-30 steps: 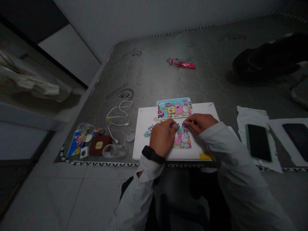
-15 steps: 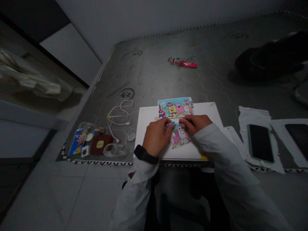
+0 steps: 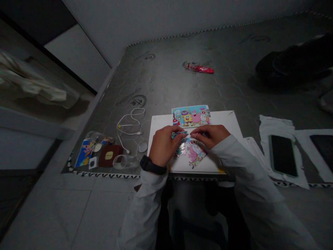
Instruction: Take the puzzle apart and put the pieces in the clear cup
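A partly joined jigsaw puzzle (image 3: 194, 152), pink and white with cartoon figures, lies on a white box (image 3: 223, 119) near the table's front edge. Behind it is a printed picture card (image 3: 191, 116) showing the cartoon characters. My left hand (image 3: 165, 144), with a dark band on its wrist, pinches a teal jigsaw piece (image 3: 182, 132) over the upper left of the puzzle. Close to it, the fingers of my right hand (image 3: 211, 134) are pressed together above the puzzle's upper edge. What they hold is too small and hidden to make out.
To the left lie a white cable (image 3: 130, 125), a clear plastic cup (image 3: 126, 162), a round lid (image 3: 142, 146), a brown case (image 3: 110, 155) and a blue cartoon packet (image 3: 85, 152). A phone (image 3: 283, 155) rests on white paper at right. A red packet (image 3: 199, 68) lies farther back.
My hands have moved slightly apart from the puzzle's middle, so more of it shows. The puzzle appears shifted and turned a little. My right fingertips have moved left towards the left ones.
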Demonstrator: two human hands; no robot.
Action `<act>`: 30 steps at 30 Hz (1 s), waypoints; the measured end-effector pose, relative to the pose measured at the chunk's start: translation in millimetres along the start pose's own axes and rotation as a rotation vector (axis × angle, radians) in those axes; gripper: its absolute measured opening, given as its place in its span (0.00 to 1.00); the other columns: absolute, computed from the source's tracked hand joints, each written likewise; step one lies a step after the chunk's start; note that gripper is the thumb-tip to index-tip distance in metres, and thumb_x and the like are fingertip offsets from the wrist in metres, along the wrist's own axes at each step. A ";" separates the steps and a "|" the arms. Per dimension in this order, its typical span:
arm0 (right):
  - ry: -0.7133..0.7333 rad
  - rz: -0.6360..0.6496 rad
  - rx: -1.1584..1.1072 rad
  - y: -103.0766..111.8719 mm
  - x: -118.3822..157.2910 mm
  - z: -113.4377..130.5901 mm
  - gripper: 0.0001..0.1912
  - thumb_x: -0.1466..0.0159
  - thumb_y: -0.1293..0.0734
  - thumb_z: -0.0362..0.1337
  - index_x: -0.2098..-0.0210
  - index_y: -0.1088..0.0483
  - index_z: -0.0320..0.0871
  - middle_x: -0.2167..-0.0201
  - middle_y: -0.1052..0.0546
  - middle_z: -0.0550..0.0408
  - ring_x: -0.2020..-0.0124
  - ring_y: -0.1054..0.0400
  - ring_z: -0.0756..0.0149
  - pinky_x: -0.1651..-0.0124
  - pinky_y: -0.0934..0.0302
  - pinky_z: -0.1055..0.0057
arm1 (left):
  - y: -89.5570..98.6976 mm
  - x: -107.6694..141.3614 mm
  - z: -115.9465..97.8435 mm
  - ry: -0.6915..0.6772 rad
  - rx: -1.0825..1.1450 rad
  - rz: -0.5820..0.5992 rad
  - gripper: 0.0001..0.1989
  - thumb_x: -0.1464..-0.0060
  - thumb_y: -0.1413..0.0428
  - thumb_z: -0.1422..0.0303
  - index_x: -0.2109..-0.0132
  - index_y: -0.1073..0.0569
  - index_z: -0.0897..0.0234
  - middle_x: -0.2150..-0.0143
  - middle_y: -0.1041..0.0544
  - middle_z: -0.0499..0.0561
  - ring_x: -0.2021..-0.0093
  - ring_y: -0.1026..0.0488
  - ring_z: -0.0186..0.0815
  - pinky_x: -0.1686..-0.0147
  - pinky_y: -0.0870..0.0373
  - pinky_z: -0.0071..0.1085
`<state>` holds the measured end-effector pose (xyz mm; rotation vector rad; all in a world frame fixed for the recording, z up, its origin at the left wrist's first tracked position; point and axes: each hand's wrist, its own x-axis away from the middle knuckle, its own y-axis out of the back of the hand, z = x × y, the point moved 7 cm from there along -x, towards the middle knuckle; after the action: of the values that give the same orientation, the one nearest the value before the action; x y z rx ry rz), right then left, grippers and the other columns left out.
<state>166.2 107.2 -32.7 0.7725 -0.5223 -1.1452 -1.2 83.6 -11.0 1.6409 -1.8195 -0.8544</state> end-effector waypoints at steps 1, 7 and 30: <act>0.019 -0.028 -0.027 2.7 0.3 3.8 0.10 0.39 0.31 0.44 0.64 0.19 0.49 0.74 0.21 0.58 0.76 0.35 0.69 0.71 0.44 0.71 | 0.2 0.0 -0.4 -0.003 0.002 0.005 0.06 0.41 0.39 0.65 0.58 0.19 0.57 0.58 0.17 0.48 0.62 0.23 0.36 0.59 0.31 0.31; 0.036 -0.090 -0.027 8.1 0.1 11.0 0.08 0.40 0.31 0.42 0.68 0.20 0.47 0.74 0.21 0.57 0.76 0.36 0.69 0.69 0.44 0.70 | 0.6 1.9 -5.3 -0.018 0.029 0.009 0.09 0.44 0.36 0.66 0.54 0.19 0.55 0.59 0.17 0.46 0.62 0.23 0.35 0.60 0.31 0.30; 0.022 0.153 0.226 -2.5 -2.6 -10.9 0.10 0.42 0.26 0.41 0.61 0.22 0.51 0.68 0.21 0.61 0.65 0.27 0.65 0.59 0.40 0.66 | 4.1 1.4 1.0 0.070 -0.186 -0.028 0.09 0.43 0.37 0.66 0.54 0.20 0.55 0.56 0.17 0.47 0.55 0.22 0.41 0.54 0.31 0.37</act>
<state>171.7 112.1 -41.6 0.9225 -0.6891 -0.9450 -4.8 82.5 -8.6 1.5624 -1.6214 -0.9363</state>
